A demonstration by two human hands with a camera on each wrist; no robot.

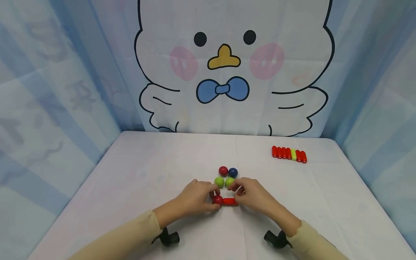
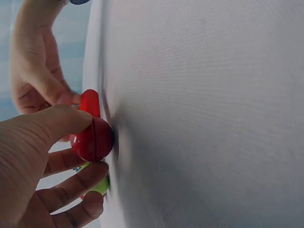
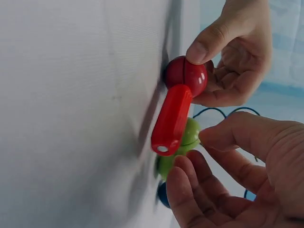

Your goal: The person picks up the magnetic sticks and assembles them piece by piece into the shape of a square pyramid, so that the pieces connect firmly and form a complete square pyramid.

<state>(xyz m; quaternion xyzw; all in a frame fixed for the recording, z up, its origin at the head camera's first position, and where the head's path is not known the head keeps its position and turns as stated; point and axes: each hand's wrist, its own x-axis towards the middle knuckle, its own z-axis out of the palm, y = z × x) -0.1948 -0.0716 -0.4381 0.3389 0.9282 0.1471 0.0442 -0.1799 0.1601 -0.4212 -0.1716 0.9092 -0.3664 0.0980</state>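
Note:
My left hand (image 1: 198, 196) pinches a glossy red ball (image 1: 217, 200) between thumb and fingers, low over the white table. A red rod (image 1: 230, 202) reaches from that ball toward the right and touches it at one end. A silver disc shows in the rod's free end in the right wrist view. Beside that end is my right hand (image 3: 232, 166), its fingers loosely bent and apart from the rod, with nothing between them. Just beyond the hands lie two light green balls (image 1: 219, 182), then another red ball (image 1: 223, 171) and a dark blue ball (image 1: 233, 172).
At the back right of the table (image 1: 146, 162), several red rods (image 1: 281, 152) and one yellow-green rod (image 1: 294, 154) lie side by side in a row. A curtain with a cartoon figure hangs behind the table, and blue patterned curtains stand on both sides.

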